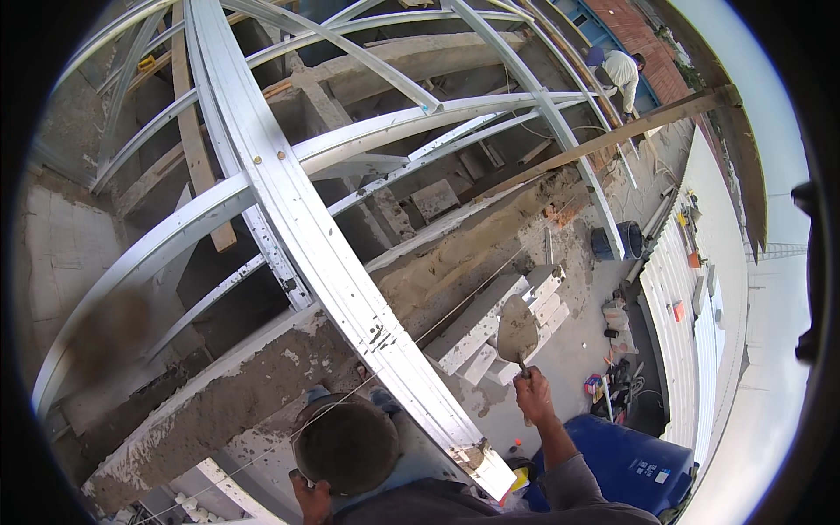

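My right hand grips the handle of a mason's trowel, whose cement-smeared blade points up and away from me over white blocks. At the lower edge my left hand is closed on the rim or handle of a round dark mortar pan. A long white metal beam runs diagonally between my two hands, spattered with grey mortar near its lower end. A thin string crosses over the pan and the beam. A mortar-smeared wall top lies left of the pan.
More white metal beams and wooden boards span open dark gaps. A co-worker in a light top bends at the upper right. A blue tank, dark bucket, scattered tools and white corrugated sheets lie to the right.
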Motion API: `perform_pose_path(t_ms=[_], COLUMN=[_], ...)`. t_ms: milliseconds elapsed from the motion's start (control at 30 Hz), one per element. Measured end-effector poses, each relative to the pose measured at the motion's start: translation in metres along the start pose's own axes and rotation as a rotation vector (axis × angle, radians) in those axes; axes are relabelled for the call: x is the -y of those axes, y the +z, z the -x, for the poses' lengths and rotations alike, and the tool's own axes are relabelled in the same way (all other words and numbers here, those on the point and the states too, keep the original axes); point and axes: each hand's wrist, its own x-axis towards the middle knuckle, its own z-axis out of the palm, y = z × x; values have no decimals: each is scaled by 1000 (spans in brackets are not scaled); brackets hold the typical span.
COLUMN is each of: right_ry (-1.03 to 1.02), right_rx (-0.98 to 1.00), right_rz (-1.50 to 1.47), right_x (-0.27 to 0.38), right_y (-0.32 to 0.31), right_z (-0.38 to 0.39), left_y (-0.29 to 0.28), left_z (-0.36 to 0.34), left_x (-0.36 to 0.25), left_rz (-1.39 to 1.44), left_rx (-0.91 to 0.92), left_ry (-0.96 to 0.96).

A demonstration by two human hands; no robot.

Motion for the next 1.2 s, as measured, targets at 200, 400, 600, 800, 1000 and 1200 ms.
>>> perform_pose_path(t_ms=[200,400,600,800,1000,1200], right_ry=[470,414,-305,-355,133,103], right_rx=[101,187,-3,213,653,515], right_rz=[-395,-189,512,430,-124,96], right_x=[88,125,137,135,145,109], right_y=[-29,-20,-19,-38,-66,-148], right_z=[38,6,-80,-145,-148,-75], left_y=[-8,-35,-57,-55,-28,-5], left_z=[-43,-48,-42,-26,-1,24], left_x=[-16,-43,-29,6,29,36], left_rz=[-15,-64,-91,-269,-8,312], left_rx=[150,175,146,53,-6,-117], left_ry=[-242,-246,-116,-103,-31,-66])
